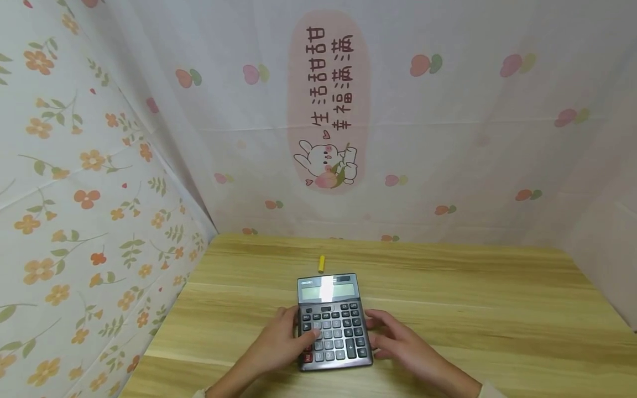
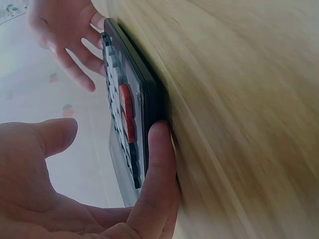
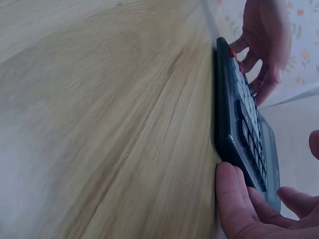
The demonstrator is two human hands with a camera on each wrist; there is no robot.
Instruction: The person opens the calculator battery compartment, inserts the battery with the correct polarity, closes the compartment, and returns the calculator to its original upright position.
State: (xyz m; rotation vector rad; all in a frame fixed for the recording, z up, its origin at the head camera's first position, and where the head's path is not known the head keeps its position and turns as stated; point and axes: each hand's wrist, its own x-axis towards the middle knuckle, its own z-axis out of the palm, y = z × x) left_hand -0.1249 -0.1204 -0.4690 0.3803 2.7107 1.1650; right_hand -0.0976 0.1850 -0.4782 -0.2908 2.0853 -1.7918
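A dark grey desk calculator point(image 1: 340, 338) lies face up on the wooden table, its display end pointing away from me. Glare crosses the display, and red keys show at its lower left. My left hand point(image 1: 281, 340) is at the left side, fingers against the edge. In the left wrist view the left thumb point(image 2: 62, 135) is raised above the keys, apart from them. On the opposite side, my right hand point(image 1: 400, 342) has its fingertips at the calculator's right edge. The right wrist view shows those fingers point(image 3: 232, 189) low beside the casing, close to the tabletop.
Just beyond the calculator lies a small yellow cylinder point(image 1: 321, 263). The wooden table point(image 1: 473, 298) meets a pale curtain point(image 1: 448, 138) with fruit prints and a rabbit drawing at the back. A flower-patterned curtain point(image 1: 99, 221) hangs along the left side.
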